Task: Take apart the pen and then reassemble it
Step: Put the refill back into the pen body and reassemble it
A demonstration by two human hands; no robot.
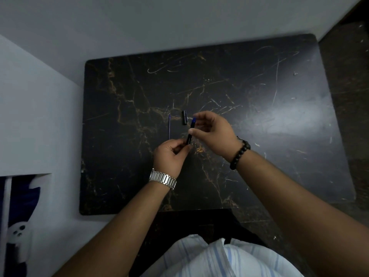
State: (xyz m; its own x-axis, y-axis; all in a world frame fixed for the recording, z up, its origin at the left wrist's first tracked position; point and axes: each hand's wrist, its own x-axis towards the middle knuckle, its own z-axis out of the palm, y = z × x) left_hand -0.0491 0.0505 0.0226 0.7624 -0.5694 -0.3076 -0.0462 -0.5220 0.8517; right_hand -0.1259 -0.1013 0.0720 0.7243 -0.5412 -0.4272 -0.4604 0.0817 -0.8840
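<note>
The dark pen barrel (189,136) with a blue upper end is held above the black marble table (259,156). My left hand (169,156) pinches its lower end. My right hand (213,132) grips the barrel near the middle and the blue end with thumb and fingertips. The black pen cap (184,117) lies on the table just beyond my hands. A thin refill (169,126) with blue ink lies on the table to the left of the cap, pointing away from me.
The table stands against a grey wall (139,23) at the back and a white surface (36,116) at the left. A dark floor (349,76) shows at the right. My wrists carry a metal watch (162,178) and a bead bracelet (239,153).
</note>
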